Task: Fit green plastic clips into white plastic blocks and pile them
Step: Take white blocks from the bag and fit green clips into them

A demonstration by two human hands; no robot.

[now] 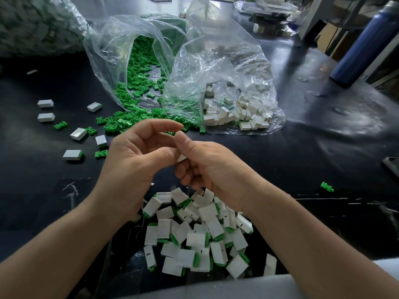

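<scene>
Boxy white block (182,158) between left hand (133,160) and right hand (211,169) — smooth plastic

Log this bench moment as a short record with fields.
right hand: grips a white block
left hand: fingers curled against that block; grip unclear
green clips: spilling from a clear bag beyond the hands
loose white blocks: in a second clear bag, right of the clips
finished pile: below the hands, green showing at block ends
</scene>
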